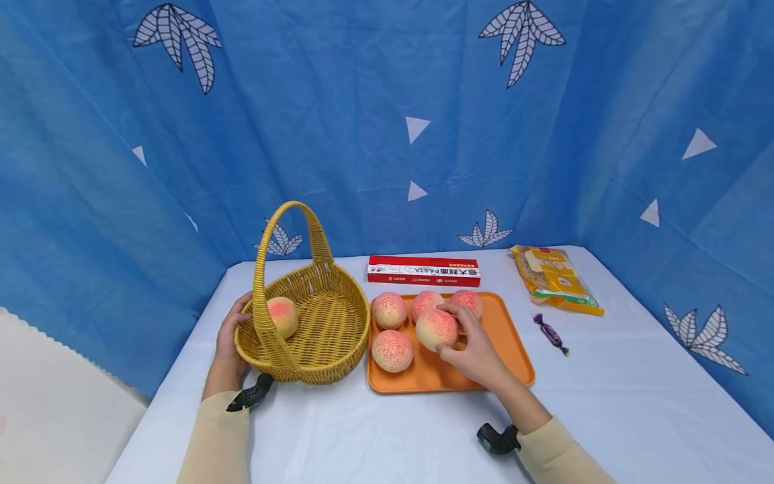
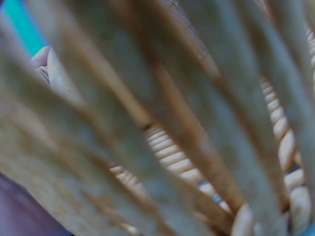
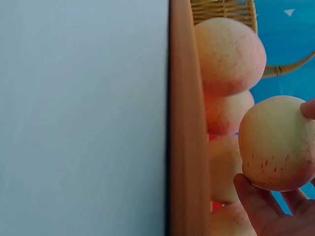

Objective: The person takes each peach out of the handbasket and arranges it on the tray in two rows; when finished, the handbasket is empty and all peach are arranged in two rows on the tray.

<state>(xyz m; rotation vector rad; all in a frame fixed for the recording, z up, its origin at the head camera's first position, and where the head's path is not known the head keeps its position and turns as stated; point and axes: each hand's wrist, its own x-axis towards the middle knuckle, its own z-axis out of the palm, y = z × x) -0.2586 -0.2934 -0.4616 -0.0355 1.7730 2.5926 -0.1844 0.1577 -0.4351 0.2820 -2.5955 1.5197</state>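
My right hand [image 1: 474, 353] holds a pink-and-cream peach [image 1: 437, 329] between thumb and fingers above an orange tray [image 1: 447, 382]. In the right wrist view the held peach [image 3: 278, 145] is apart from the tray's near edge [image 3: 189, 147]. Several more peaches lie on the tray, among them a front-left peach [image 1: 392, 351] and a back-left peach [image 1: 390, 310]. On the left, my left hand [image 1: 230, 339] grips the side of a yellow wicker basket [image 1: 332, 323] with a tall handle. One peach [image 1: 283, 317] rests inside it. Blurred wicker [image 2: 172, 152] fills the left wrist view.
A red pasta box [image 1: 423, 271] lies behind the tray. At the back right is a yellow food packet [image 1: 553, 277], with a purple wrapped candy [image 1: 551, 334] in front of it. Blue patterned cloth [image 1: 375, 134] hangs behind the white table [image 1: 363, 437].
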